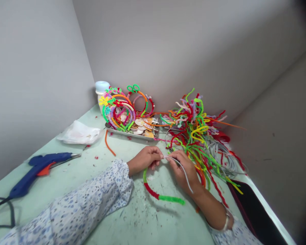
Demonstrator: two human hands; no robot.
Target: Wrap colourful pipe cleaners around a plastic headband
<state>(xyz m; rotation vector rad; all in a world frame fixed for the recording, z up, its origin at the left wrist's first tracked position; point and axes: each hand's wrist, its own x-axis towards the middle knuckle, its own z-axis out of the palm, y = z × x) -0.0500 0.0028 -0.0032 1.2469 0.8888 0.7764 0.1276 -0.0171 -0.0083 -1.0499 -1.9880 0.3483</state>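
Over the table (173, 228), the left hand (150, 158) and right hand (181, 170) each have a narrow, pinching grip on a thin pale strip (184, 172), which curves down across the right hand. Beneath the left hand's curled fingers arcs a fuzzy green-and-red band (151, 192).

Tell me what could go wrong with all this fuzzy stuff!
The left hand and right hand seem to hold the thin white strip only with fingertips, so it might slip. The fuzzy wires are tangled close by and could snag. If the glue gun is hot, its metal tip could burn.
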